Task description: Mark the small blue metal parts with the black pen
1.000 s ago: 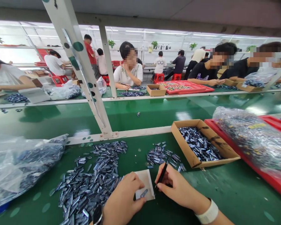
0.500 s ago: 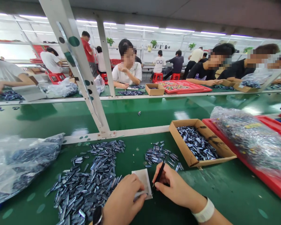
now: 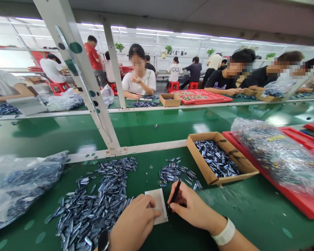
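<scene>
My left hand (image 3: 134, 221) rests over a small pale pad (image 3: 159, 198) on the green bench. Its thumb and index finger are pressed together at the pad; whatever may be between them is hidden. Just right of the pad, my right hand (image 3: 195, 205) grips a slim black tweezers-like tool (image 3: 176, 192) as one holds a pen, tip pointing down. A large heap of small dark, shiny plastic pieces (image 3: 94, 205) spreads beside my left hand. Beyond my right hand lies a smaller pile of the same pieces (image 3: 172, 170).
A cardboard box (image 3: 197, 158) of dark pieces stands at the right. Past it, a filled clear bag (image 3: 274, 153) lies on red trays (image 3: 308, 207). Another plastic bag (image 3: 23, 188) sits at left. A slanted white post (image 3: 81, 76) rises ahead; co-workers sit across the green belt (image 3: 151, 120).
The view has shifted slightly. My left thumb and fingers have shifted on the pad, and the greyish bit under them no longer shows. My right hand keeps its grip on the black tool.
</scene>
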A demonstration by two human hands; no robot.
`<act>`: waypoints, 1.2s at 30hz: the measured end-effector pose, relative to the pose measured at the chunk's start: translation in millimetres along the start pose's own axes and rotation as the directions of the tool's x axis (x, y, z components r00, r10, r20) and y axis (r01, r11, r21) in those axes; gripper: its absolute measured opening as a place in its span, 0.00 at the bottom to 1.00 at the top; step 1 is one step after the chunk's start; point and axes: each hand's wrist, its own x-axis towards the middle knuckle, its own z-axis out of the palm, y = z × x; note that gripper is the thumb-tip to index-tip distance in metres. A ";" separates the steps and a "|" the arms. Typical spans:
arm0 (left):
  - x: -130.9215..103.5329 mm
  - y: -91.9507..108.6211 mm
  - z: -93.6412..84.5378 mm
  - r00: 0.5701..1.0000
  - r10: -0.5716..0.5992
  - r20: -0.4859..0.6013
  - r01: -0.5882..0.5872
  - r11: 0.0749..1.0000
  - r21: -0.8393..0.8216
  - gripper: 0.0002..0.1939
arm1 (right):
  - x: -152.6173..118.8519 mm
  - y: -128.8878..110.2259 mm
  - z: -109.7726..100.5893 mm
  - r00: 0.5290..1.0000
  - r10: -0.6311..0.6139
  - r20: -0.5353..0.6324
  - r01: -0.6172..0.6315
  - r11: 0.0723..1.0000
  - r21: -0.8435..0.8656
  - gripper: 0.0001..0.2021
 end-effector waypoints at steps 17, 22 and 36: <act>3.3 -6.0 -1.0 0.982 -0.189 0.008 0.189 0.975 -0.121 0.07 | 1.4 -5.3 0.4 1.000 0.027 0.001 -0.027 1.000 0.002 0.10; 4.1 -4.8 0.8 0.963 -0.268 -0.018 0.262 0.953 -0.152 0.03 | 2.3 -4.6 0.9 0.999 0.036 -0.001 -0.036 0.999 0.004 0.11; 3.1 -4.8 -0.5 0.967 -0.254 -0.033 0.244 0.952 -0.187 0.06 | 1.2 -2.0 0.2 0.999 0.033 0.002 -0.033 0.999 -0.002 0.10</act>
